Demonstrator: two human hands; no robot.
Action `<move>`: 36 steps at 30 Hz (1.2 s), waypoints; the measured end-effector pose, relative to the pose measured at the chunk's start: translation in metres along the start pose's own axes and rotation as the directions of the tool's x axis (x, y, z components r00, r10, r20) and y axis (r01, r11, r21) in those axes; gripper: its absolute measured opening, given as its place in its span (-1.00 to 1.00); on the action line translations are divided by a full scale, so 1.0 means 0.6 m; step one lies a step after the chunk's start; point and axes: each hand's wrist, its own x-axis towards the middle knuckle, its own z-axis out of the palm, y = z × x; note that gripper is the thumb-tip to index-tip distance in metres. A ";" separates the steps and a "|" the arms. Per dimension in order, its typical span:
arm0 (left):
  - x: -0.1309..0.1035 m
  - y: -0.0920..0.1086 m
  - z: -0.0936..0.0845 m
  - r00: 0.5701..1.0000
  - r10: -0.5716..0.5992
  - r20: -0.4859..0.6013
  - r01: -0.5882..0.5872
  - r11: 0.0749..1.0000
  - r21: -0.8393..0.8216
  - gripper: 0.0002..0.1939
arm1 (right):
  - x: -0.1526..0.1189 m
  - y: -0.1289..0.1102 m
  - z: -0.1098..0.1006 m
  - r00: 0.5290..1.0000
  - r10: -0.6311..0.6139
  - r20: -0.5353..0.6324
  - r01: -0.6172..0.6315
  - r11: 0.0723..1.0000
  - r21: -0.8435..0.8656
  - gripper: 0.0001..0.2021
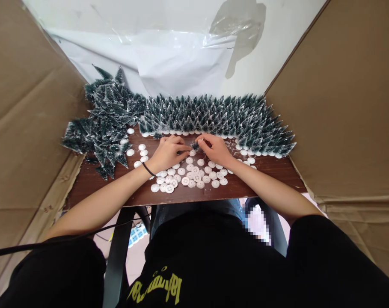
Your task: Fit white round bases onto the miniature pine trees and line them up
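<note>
Over the middle of the brown tabletop (139, 184), my two hands meet at a small frosted bottle-brush tree (194, 146). My right hand (215, 149) pinches that tree between thumb and fingers. Just below it is a round white base (192, 152), held at its edge by the fingertips of my left hand (170, 153). Whether tree and base are joined cannot be made out. Loose white discs (200, 173) lie in a scattered group under and in front of my hands, some with a small centre hole showing.
Behind my hands stand packed rows of small trees (207, 111) on white bases. A heap of loose trees (107, 111) lies at the left. Brown sheets (342, 107) wall in both sides, and white sheeting (175, 60) covers the back.
</note>
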 end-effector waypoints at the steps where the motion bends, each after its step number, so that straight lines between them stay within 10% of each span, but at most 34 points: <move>1: 0.000 0.000 0.000 1.000 -0.003 0.001 0.003 1.000 0.000 -0.75 | 0.000 0.000 0.000 1.000 -0.001 0.001 0.001 1.000 -0.013 -0.64; 36: 0.002 -0.003 0.003 1.000 -0.001 0.008 0.001 1.000 0.023 -0.75 | 0.000 0.013 0.016 0.965 -0.257 0.061 0.264 0.947 -0.183 -0.65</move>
